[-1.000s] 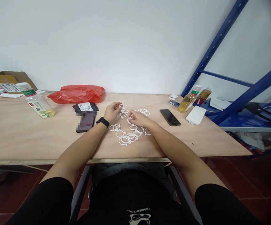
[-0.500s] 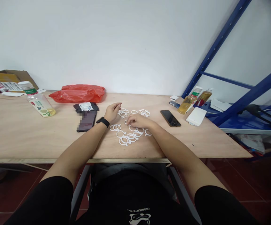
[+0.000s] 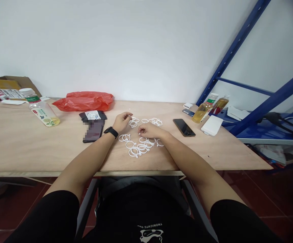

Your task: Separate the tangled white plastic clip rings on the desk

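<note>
Several white plastic curtain rings with small eyelets lie on the wooden table in loose groups. My left hand [image 3: 123, 121], a black watch on its wrist, rests with loosely bent fingers at the left of the far-left ring group [image 3: 134, 123]; nothing shows in it. My right hand [image 3: 147, 130] is closed, with a bit of white ring showing at its fingertips; the hand hides most of it. Below it spreads the near ring group [image 3: 140, 148], some rings overlapping. Another ring group [image 3: 155, 122] lies just beyond my right hand.
Left of my arm are a dark phone [image 3: 94, 131], a black packet [image 3: 93, 115], a red plastic bag [image 3: 85, 101], a drink bottle [image 3: 43, 111] and a cardboard box [image 3: 17, 86]. On the right are a phone [image 3: 184, 127], a white case [image 3: 212, 125], tea bottles [image 3: 204, 109] and a blue rack [image 3: 234, 50].
My right hand has closed at its fingertips, and the single ring that lay beside them no longer lies there. My left hand has shifted slightly, its fingers a little more bent.
</note>
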`<state>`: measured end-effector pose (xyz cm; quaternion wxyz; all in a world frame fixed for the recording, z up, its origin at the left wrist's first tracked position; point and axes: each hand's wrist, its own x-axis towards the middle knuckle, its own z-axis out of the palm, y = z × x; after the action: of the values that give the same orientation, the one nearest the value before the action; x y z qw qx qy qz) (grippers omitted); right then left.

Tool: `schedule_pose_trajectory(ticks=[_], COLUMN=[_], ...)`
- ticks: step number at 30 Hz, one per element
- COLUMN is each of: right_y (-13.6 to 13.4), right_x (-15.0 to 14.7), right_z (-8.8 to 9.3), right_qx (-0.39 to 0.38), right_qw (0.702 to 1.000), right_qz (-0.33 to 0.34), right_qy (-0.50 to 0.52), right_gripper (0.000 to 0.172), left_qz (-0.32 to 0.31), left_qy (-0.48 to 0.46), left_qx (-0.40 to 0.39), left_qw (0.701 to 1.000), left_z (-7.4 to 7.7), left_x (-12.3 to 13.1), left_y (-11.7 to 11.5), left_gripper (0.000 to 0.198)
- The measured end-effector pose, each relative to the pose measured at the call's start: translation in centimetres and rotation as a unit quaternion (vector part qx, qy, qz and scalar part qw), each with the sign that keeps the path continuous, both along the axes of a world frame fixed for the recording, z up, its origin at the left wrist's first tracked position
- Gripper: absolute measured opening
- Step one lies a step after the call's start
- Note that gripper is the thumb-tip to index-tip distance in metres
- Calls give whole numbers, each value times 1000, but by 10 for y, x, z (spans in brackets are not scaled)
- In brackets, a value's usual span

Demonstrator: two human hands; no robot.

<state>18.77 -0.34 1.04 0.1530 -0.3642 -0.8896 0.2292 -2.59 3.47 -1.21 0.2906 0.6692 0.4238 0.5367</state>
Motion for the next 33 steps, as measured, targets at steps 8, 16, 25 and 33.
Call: schedule_pose_trajectory(ticks=[8,16,25,33], right_y=[3,5,11,16], right_x=[-3,3,11,16], right_z=[-1,2,0,1], right_qx=[51,48,62,93], right_qw=[998,999,993,986], right_qz=[19,-22,-88,-132], right_qy=[-34,8,43,49], right_gripper=[24,27,27,20], left_qz=[-9,-17,-25,-12], left_qy=[43,80,98,118], left_qx=[15,24,20,31], left_qw=[999,996,995,992], left_z=[2,3,5,6], left_x=[-1,-1,-3,-2], left_y=[-5,-8,-10,-9], left_gripper=[21,18,21,21])
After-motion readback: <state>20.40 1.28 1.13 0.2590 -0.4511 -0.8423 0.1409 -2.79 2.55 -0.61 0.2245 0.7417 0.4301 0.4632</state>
